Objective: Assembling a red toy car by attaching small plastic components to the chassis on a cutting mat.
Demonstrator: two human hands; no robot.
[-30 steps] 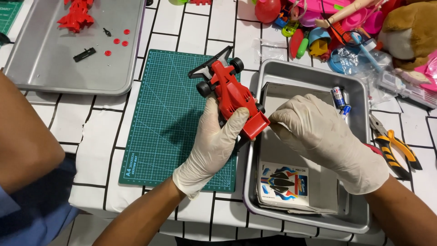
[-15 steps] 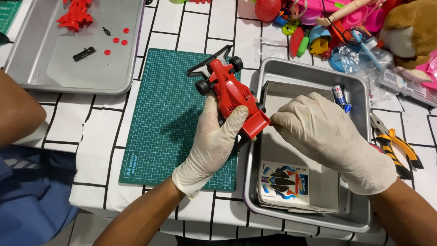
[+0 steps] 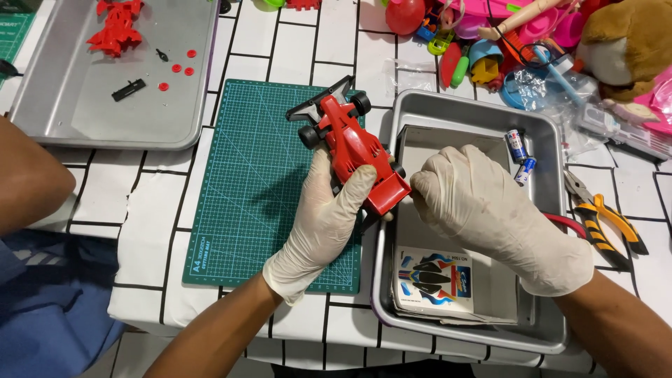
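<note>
- Left hand (image 3: 325, 224), white glove: fingers wrapped under and around the red toy race car (image 3: 353, 150), thumb lying over its body. Firm grip, closed on the car.
- Car sits above the seam between the green cutting mat (image 3: 238, 182) and the near metal tray (image 3: 546, 140), nose toward the person, black wheels and rear wing pointing away.
- Right hand (image 3: 483, 210), also gloved: fingers curled, tips touching the car's nose end. Can't tell whether it pinches anything; fingertips are hidden behind the hand.
- Near tray holds a grey box liner, a printed sticker sheet (image 3: 432, 280) at the front, two small batteries (image 3: 519, 152) at the back right.
- Orange-and-black pliers (image 3: 603, 220) lie on the bench just right of that tray.
- Far-left tray (image 3: 42, 119): red plastic car part (image 3: 115, 28), small red discs, a black bit.
- Pile of coloured toys and a plush at top right.
- Another person's arm and blue sleeve (image 3: 42, 308) at the left edge.
</note>
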